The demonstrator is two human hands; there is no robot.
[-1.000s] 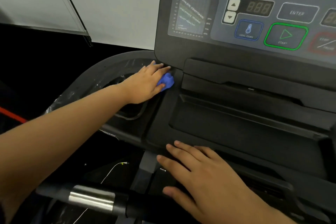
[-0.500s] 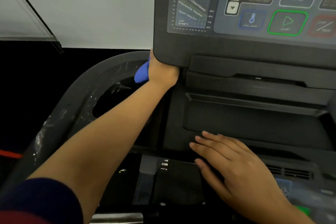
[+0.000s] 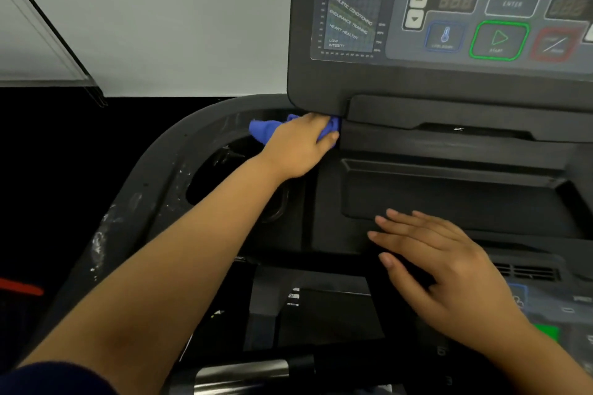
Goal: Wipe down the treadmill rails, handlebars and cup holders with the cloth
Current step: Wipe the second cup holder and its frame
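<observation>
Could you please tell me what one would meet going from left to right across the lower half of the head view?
Red strip → curved rail → cup holder → left hand, holding the blue cloth → right hand.

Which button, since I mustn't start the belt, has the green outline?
The triangle-marked START button; the cool-down button is blue-outlined, the stop button red-outlined.
</observation>
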